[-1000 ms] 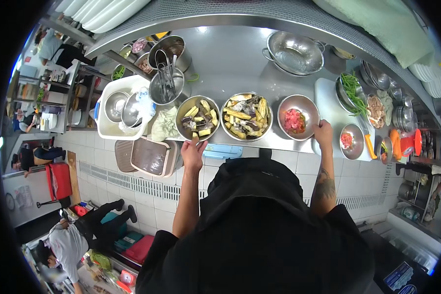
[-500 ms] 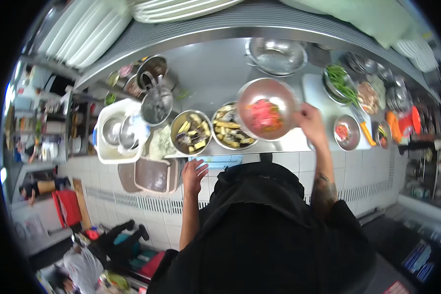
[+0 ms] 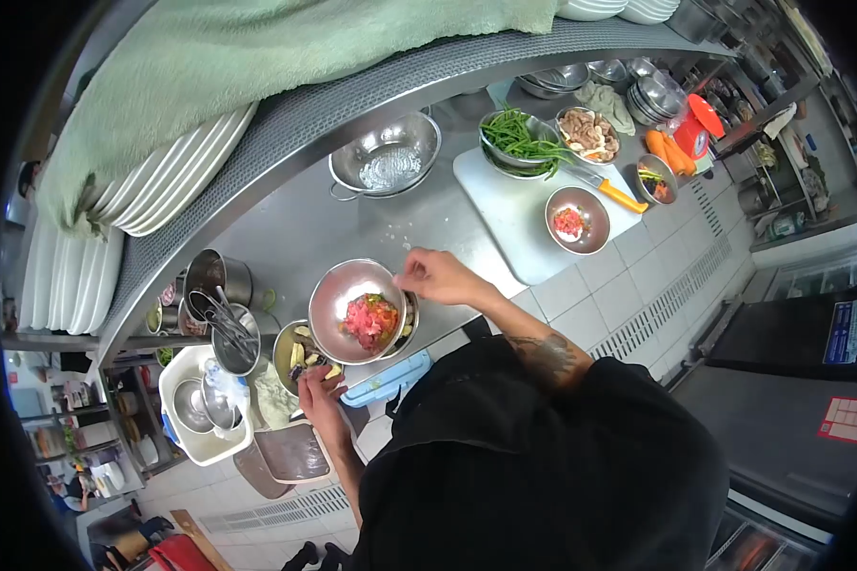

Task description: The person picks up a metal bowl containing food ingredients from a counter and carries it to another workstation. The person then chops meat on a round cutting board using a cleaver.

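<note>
My right hand (image 3: 445,276) is closed on the right rim of a metal bowl (image 3: 338,285). Chopped red and orange pieces (image 3: 369,322) lie inside it. This bowl hangs over a second bowl, mostly hidden beneath it. Just to the left stands a metal bowl (image 3: 284,354) of cut eggplant (image 3: 302,354). At that bowl's near edge is my left hand (image 3: 322,398), its fingers apart; whether they touch the rim or the eggplant is unclear.
A white cutting board (image 3: 505,224) carries a bowl of red bits (image 3: 569,223), a yellow-handled knife (image 3: 623,197) and a bowl of green beans (image 3: 519,138). A colander (image 3: 390,157) stands behind. At left are a white tub (image 3: 176,381) and a utensil pot (image 3: 236,347). Overhead runs a shelf (image 3: 305,114).
The view has turned, bringing the cutting board nearer the middle. My left hand has come up to the eggplant bowl. My right hand still holds the bowl of red pieces.
</note>
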Motion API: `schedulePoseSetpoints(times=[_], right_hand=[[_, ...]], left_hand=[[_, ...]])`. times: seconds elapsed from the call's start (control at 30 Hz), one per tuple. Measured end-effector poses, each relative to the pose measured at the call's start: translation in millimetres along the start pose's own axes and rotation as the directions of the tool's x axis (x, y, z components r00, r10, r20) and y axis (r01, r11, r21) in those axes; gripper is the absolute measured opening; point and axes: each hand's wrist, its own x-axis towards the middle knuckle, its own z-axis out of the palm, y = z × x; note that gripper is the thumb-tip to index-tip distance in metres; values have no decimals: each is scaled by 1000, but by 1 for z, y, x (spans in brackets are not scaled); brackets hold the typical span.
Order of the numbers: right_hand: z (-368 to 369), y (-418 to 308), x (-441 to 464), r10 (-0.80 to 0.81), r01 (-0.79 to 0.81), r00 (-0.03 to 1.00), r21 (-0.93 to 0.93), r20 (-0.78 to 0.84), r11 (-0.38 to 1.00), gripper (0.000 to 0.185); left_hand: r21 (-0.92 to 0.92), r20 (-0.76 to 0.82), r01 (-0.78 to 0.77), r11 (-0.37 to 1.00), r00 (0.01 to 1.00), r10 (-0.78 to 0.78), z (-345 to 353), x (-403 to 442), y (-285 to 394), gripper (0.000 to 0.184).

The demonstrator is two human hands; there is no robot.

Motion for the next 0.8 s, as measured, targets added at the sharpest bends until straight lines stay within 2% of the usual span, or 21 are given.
schedulePoseSetpoints(times=[0.03, 0.07, 0.1, 0.13, 0.17, 0.2, 0.23, 0.27, 0.3, 0.33, 0.37, 0.4, 0.43, 0.47, 0.5, 0.53, 0.6, 0.7, 0.77, 0.8], right_hand=[[-10, 1, -5, -26, 26, 997, -1, -70, 1000, 41], [-29, 3, -11, 71, -82, 989, -76, -130, 994, 40], [-52, 8, -19, 166, -196, 966, -142, -199, 970, 38], [-77, 20, -27, 271, -341, 906, -180, -326, 923, 38], [-98, 40, -41, 117, -323, 831, -299, -544, 898, 39], [-124, 72, -53, 14, -383, 753, -422, -657, 822, 38], [-147, 80, -70, -127, -566, 661, -602, -740, 564, 39], [-173, 107, -86, -117, -560, 626, -549, -771, 621, 45], [-194, 144, -103, -136, -661, 632, -623, -763, 419, 49], [-205, 163, -112, 20, -824, 426, -379, -904, 422, 55], [-217, 205, -126, 94, -843, 383, -306, -919, 443, 58], [-225, 255, -140, 89, -791, 431, -328, -898, 516, 59], [-246, 289, -147, 433, -731, 575, -198, -694, 653, 53], [-227, 220, -142, 644, -734, 450, 155, -618, 661, 39], [-212, 214, -139, 624, -607, 450, 294, -640, 739, 28], [-198, 195, -133, 573, -474, 443, 362, -690, 803, 25], [-187, 191, -128, 550, -328, 508, 442, -663, 835, 24], [-174, 158, -116, 454, -263, 585, 372, -672, 890, 24], [-165, 107, -100, 470, -295, 664, 373, -581, 879, 25], [-141, 51, -89, 354, -98, 733, 424, -581, 900, 25]], left_hand=[[36, 24, -40, 999, 999, 39, 1, 8, 0, 28], [72, 53, -81, 994, 996, 77, 2, 14, 2, 31], [82, 33, -59, 995, 998, 56, 5, 19, 7, 29], [85, 54, -65, 994, 997, 60, 7, 22, 10, 29], [97, 31, -71, 993, 997, 69, 6, 23, 10, 27], [109, 6, -76, 991, 997, 76, 4, 25, 10, 26], [63, -14, -79, 995, 997, 80, 2, 28, 5, 21], [65, -9, -80, 995, 997, 81, 3, 33, 6, 21], [104, 15, -89, 991, 996, 88, 1, 35, 6, 22], [147, 21, -91, 985, 996, 89, -8, 33, 5, 23], [140, 19, -78, 987, 997, 76, -15, 40, -2, 21], [159, 25, -91, 983, 996, 88, -13, 40, 1, 20], [161, 47, -173, 972, 985, 168, -18, 47, -8, 17], [173, 72, -158, 972, 986, 148, -17, 47, -1, 17], [155, 60, -139, 978, 990, 131, -17, 53, -5, 18], [200, 71, -160, 967, 986, 149, -13, 51, 4, 19], [211, 76, -194, 958, 980, 181, -5, 44, 17, 22], [206, 41, -187, 961, 982, 182, 4, 31, 37, 19], [202, 69, -245, 948, 969, 236, -4, 41, 16, 18], [175, 107, -296, 939, 954, 281, -9, 49, -2, 17]])
